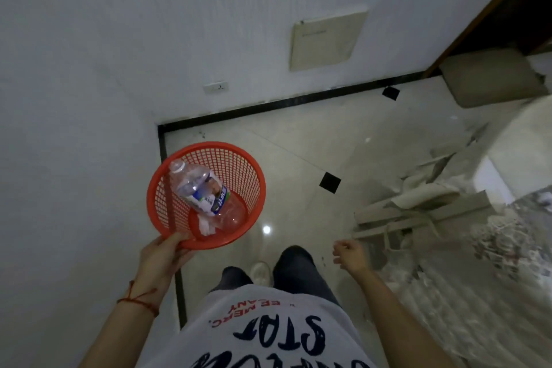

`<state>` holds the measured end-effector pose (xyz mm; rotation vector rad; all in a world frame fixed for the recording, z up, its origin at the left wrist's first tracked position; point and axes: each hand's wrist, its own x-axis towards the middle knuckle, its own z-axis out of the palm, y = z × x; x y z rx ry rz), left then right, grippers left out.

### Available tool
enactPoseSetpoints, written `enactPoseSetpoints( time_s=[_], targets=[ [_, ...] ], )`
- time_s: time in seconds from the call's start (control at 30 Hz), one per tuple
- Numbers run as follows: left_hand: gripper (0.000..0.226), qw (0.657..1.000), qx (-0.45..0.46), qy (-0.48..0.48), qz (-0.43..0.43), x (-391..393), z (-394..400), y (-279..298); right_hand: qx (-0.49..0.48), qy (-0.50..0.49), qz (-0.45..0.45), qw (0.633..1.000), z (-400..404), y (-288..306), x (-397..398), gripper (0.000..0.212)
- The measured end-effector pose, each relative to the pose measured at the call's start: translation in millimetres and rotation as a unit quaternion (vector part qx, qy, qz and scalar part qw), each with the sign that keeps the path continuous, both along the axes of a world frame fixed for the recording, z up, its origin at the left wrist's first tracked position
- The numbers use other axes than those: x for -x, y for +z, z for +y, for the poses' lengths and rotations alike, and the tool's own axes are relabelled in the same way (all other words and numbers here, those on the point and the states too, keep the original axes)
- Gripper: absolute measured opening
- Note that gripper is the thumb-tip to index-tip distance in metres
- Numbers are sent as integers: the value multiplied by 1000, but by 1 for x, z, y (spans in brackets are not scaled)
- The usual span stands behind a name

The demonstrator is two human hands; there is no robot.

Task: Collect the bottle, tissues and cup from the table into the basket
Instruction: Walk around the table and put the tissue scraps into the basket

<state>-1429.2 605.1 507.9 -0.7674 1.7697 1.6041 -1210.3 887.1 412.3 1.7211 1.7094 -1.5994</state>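
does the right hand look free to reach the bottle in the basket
Probably yes. The right hand holds nothing, the basket is open-topped, and the bottle lies on top; the left hand grips only the near rim.

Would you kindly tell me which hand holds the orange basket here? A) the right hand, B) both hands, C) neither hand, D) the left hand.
D: the left hand grips the near rim of the basket, while the right hand hangs apart from it, holding nothing.
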Motion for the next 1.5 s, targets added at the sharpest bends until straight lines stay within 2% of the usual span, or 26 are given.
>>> enactPoseSetpoints(
  time_s=[0.13, 0.27, 0.37, 0.47, 0.73, 0.83, 0.9, 1.03, 1.17, 1.33, 1.5],
  targets=[
    [8, 999, -19, -35, 10, 61, 67, 4, 38, -58, -56, 996, 23, -17, 3, 31],
    [6, 996, -27, -86, 21, 116, 139, 5, 68, -105, -76, 989, 54, -35, 21, 31],
    [7, 993, -15, -111, 19, 153, 190, 8, 81, -132, -78, 985, 87, -37, 50, 21],
    [6, 989, -5, -143, 20, 188, 236, 13, 77, -155, -68, 983, 128, -31, 93, 12],
    [8, 963, 9, -269, 26, 265, 349, 15, 25, -223, 18, 974, 246, -4, 195, 13],
    [8, 943, 10, -331, 18, 289, 402, 9, 15, -287, 35, 957, 278, 0, 212, 19],
    [16, 926, 14, -376, 13, 306, 441, 5, 8, -332, 42, 942, 290, 1, 216, 17],
    [20, 880, 28, -474, 5, 334, 528, 3, 9, -438, 42, 898, 297, 8, 218, 17],
    [13, 810, 23, -586, 23, 339, 613, 12, 29, -570, 46, 820, 282, 18, 224, 27],
    [21, 711, 8, -703, 19, 309, 690, 20, 48, -680, 12, 731, 251, 20, 236, 11],
    [26, 643, 7, -766, 10, 255, 734, 22, 67, -769, 16, 636, 221, 21, 245, 18]
  ],
)
